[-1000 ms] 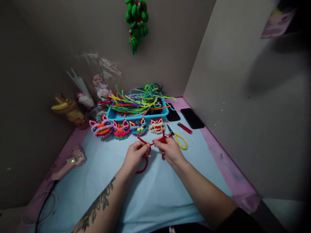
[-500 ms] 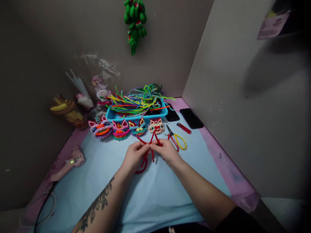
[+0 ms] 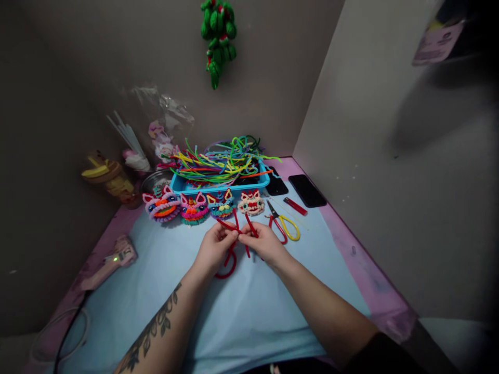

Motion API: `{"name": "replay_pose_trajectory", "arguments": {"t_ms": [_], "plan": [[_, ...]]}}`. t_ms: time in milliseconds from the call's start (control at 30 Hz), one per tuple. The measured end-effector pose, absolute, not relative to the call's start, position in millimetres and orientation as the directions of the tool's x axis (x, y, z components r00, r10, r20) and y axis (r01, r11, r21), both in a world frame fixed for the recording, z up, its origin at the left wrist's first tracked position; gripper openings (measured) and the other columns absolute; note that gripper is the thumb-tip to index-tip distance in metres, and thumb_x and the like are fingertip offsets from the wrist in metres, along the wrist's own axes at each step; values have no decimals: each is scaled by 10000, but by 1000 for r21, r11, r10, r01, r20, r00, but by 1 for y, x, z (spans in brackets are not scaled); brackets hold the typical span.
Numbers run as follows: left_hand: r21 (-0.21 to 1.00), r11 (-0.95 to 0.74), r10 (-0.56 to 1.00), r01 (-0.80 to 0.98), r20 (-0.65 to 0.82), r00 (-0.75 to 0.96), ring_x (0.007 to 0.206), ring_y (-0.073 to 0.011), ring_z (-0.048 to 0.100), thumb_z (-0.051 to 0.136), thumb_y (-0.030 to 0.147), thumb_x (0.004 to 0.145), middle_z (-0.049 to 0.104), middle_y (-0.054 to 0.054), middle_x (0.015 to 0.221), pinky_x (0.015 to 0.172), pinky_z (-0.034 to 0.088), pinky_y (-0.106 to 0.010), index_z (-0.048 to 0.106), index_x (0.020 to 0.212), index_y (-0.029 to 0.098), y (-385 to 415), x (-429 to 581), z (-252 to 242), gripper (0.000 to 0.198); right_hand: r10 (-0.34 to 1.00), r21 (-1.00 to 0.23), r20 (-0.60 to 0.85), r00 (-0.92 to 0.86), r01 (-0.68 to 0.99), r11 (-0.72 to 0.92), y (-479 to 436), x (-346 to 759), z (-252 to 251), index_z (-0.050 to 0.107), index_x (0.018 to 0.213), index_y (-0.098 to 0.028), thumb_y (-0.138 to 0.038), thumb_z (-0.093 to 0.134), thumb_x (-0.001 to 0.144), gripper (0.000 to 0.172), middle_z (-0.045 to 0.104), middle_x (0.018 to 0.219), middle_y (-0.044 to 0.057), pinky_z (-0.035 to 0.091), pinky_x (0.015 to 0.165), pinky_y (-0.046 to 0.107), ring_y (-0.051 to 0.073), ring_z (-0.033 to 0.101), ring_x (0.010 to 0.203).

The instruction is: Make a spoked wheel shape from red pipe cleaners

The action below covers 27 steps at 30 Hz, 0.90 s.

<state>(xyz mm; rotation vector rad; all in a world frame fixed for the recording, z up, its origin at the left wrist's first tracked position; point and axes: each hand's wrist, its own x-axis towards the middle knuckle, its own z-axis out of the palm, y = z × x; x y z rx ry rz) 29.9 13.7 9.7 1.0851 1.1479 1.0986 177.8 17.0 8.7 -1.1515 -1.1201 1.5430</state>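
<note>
Several red pipe cleaners [image 3: 226,270] meet at one crossing point between my two hands, with ends sticking out upward and downward and one curling into a loop below. My left hand [image 3: 217,244] pinches them from the left, thumb against fingers. From the right, my right hand [image 3: 264,242] pinches the same crossing, its fingertips touching those of the left. The exact twist at the crossing is hidden by my fingertips. Just beyond my hands stands a row of lion heads made of pipe cleaners; the cream one [image 3: 251,203] and the blue one [image 3: 221,204] are nearest.
A blue tray [image 3: 218,189] piled with colourful pipe cleaners stands at the back. To the right lie scissors [image 3: 287,226] with red and yellow handles, a red lighter [image 3: 295,206] and two phones, one [image 3: 307,190] nearer the edge. A pink glue gun [image 3: 111,262] rests at left.
The upper red ends have shifted: one that slanted right now stands nearly upright, further left. Both hands have moved slightly left and still pinch the crossing.
</note>
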Motion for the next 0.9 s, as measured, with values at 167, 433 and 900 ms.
{"name": "replay_pose_trajectory", "arguments": {"t_ms": [167, 433, 900], "plan": [[986, 20, 996, 166, -34, 82, 617, -130, 579, 645, 292, 725, 653, -16, 714, 588, 443, -231, 649, 863, 154, 12, 28, 16, 195, 976, -978, -186, -114, -75, -195, 16, 180, 15, 535, 638, -173, -317, 664, 629, 194, 443, 487, -79, 260, 442, 211, 56, 327, 430], [823, -304, 949, 481, 304, 80, 812, -184, 631, 594, 235, 781, 703, -61, 901, 739, 481, -284, 697, 899, 214, 10, 25, 13, 158, 970, -956, -199, -141, -188, -224, 15, 178, 16, 536, 614, -168, -275, 670, 598, 173, 455, 500, -63, 258, 463, 214, 70, 361, 480], [915, -229, 970, 331, 245, -6, 690, -150, 592, 641, 249, 734, 644, -30, 715, 654, 465, -253, 650, 671, 174, 9, 23, 25, 98, 983, -988, -133, -129, -60, -142, 12, 179, 18, 532, 652, -174, -308, 644, 643, 174, 465, 521, -66, 318, 496, 222, 70, 376, 472]]}}
